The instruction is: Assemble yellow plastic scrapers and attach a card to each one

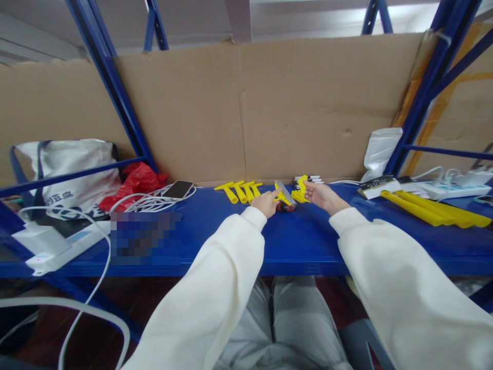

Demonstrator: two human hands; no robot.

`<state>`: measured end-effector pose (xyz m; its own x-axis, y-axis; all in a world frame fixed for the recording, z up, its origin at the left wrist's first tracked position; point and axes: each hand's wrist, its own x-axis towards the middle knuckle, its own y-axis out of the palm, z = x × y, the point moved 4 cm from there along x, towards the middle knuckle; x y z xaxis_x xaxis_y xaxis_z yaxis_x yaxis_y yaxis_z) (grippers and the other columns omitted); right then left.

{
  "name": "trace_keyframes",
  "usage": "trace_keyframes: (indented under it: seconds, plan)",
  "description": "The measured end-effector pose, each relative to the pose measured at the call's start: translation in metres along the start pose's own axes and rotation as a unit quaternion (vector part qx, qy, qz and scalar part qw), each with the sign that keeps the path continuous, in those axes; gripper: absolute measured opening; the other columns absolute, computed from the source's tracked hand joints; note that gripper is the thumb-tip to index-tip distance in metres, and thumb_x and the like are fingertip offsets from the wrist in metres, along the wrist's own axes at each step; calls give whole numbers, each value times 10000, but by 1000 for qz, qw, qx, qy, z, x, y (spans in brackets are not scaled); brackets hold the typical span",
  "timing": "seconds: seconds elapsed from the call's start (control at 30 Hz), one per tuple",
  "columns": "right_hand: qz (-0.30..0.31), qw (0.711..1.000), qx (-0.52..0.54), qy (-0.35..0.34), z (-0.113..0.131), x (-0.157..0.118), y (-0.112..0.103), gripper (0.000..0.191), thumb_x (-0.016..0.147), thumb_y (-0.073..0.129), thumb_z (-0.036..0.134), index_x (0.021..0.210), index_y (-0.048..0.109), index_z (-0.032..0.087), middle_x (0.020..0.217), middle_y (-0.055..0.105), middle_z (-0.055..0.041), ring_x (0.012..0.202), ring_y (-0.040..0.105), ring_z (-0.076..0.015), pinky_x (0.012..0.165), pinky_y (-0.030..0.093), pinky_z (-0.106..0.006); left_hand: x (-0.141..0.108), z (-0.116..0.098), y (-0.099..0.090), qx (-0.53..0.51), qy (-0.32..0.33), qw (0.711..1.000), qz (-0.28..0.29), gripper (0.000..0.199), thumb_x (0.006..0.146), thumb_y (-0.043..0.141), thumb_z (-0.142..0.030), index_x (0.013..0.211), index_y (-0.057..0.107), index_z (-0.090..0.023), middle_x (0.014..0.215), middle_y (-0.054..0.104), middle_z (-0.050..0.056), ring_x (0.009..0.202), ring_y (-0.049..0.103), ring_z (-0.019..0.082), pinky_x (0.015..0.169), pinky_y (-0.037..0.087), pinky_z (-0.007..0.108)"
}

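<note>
Because the yellow-handled scraper (pixel 284 193) sits at the left hand (pixel 265 204) with its flat, greyish blade tilted up, a slip of that hand could turn the blade or bring its edge against a fingertip. The black-and-red object (pixel 288 207) lies just below the scraper, so a downward push might knock or roll it on the blue shelf (pixel 296 246). On the other side, the small yellow piece (pixel 303 183) at the right hand (pixel 322 197) could drop back if the fingertips have only a slight hold, and a low sweep of that hand might scatter the pile of yellow pieces (pixel 298 197) beside it or disturb the black-and-white pieces (pixel 314 179) behind. A wide swing of the left hand could likewise upset the row of yellow T-shaped handles (pixel 239 192) to its left.

Both forearms reach forward over the shelf in white sleeves, angling inward so that the hands face each other, near but apart. The left hand is back-upward, its index finger stretched toward the scraper; whether the other fingers close round the handle, I cannot tell. The right hand is turned partly palm-inward, its thumb and fingers narrowed at the tips and seemingly pinching the small yellow piece, the remaining fingers loosely curled.
</note>
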<state>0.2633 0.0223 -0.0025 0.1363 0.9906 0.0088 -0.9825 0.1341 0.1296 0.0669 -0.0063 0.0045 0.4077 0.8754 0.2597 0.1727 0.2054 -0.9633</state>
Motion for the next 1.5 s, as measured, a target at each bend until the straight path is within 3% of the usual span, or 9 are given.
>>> trace_keyframes:
  seconds: [0.17, 0.27, 0.57, 0.9, 1.13, 1.5]
  plan:
    - [10, 998, -37, -50, -2, -3, 7, 98, 835, 698, 240, 777, 655, 174, 761, 711, -56, 696, 650, -144, 612, 523, -232, -1, -4, -2, -12, 12, 1000, -7, 558, 982, 471, -297, 1531, 376, -284, 1381, 615, 96, 1243, 602, 247, 1013, 488, 368]
    - [11, 994, -85, -74, -2, -4, 10, 177, 754, 777, 310, 741, 688, 158, 805, 739, -78, 728, 667, -155, 603, 512, -229, -3, -6, -4, -14, 11, 1000, -6, 589, 976, 484, -302, 1547, 342, -264, 1395, 608, 115, 1236, 612, 261, 1008, 492, 380]
    - [28, 982, -150, -111, 1, -13, 21, 273, 564, 879, 365, 607, 690, 173, 679, 711, -21, 654, 626, -141, 615, 504, -243, -7, -14, -5, -12, 16, 1000, 1, 664, 972, 514, -330, 1575, 244, -264, 1300, 675, 112, 1195, 646, 275, 980, 505, 377]
    - [19, 974, -190, -124, 1, -12, 21, 349, 521, 893, 378, 554, 614, 172, 589, 619, 17, 559, 523, -94, 564, 440, -225, -5, -13, -4, -28, 12, 1000, 1, 661, 965, 526, -330, 1554, 243, -234, 1264, 689, 124, 1176, 654, 267, 965, 504, 364]
    - [-7, 954, -236, -182, 1, -11, 21, 384, 545, 858, 379, 587, 523, 195, 617, 560, 41, 589, 491, -96, 596, 442, -241, -4, -12, -4, -43, 6, 999, 1, 578, 963, 514, -314, 1494, 303, -223, 1216, 706, 113, 1143, 666, 264, 938, 511, 360]
    - [-12, 952, -223, -209, -4, -2, 20, 468, 522, 875, 452, 665, 500, 211, 653, 525, 49, 617, 494, -113, 648, 472, -279, -4, -11, -3, -54, 68, 996, -36, 452, 963, 511, -266, 1415, 499, -274, 1263, 691, 74, 1176, 647, 250, 980, 516, 369]
